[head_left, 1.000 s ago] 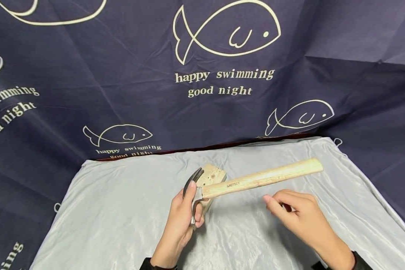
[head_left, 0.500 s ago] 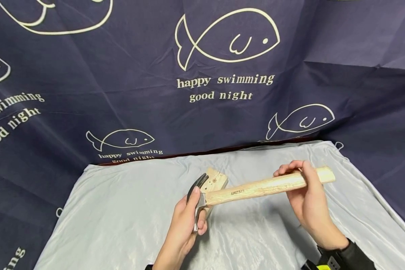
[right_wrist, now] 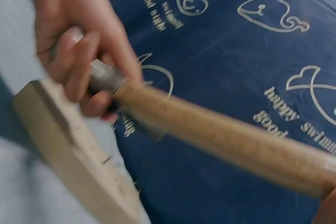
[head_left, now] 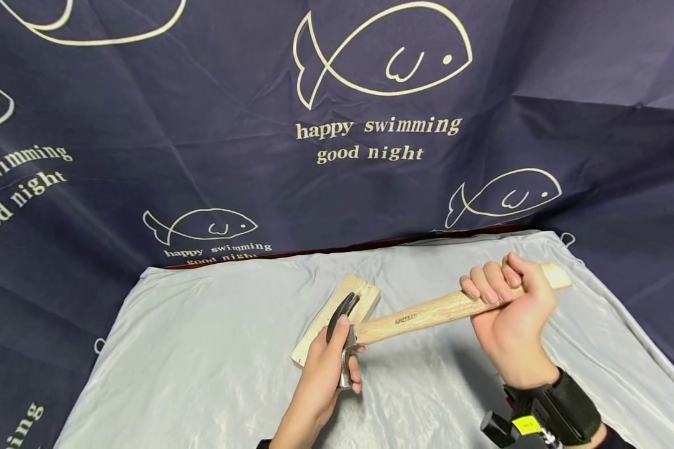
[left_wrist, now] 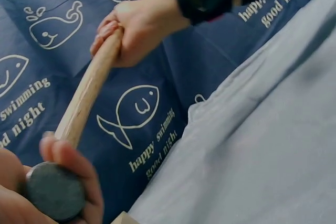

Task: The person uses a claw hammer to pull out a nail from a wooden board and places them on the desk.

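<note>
A claw hammer (head_left: 421,317) with a pale wooden handle is held above the table between both hands. My left hand (head_left: 327,365) grips its metal head, thumb along the side and fingers curled beneath. The dark claw points away from me; in the left wrist view the round striking face (left_wrist: 55,191) shows between the fingers. My right hand (head_left: 511,305) wraps round the handle near its far end, leaving a short stub sticking out past the fist. Below the hammer head lies a wooden block (head_left: 328,312), partly covered by the left hand. Small nails or marks dot its top in the right wrist view.
A pale satin cloth (head_left: 202,349) covers the table. Behind it hangs a dark blue curtain (head_left: 359,199) with white fish drawings and lettering. A black strap with a device (head_left: 556,405) is worn on the right wrist.
My right hand has come up from below the handle, first with loose fingers around it, and now grips it. The hammer and left hand have shifted slightly right, uncovering more of the block.
</note>
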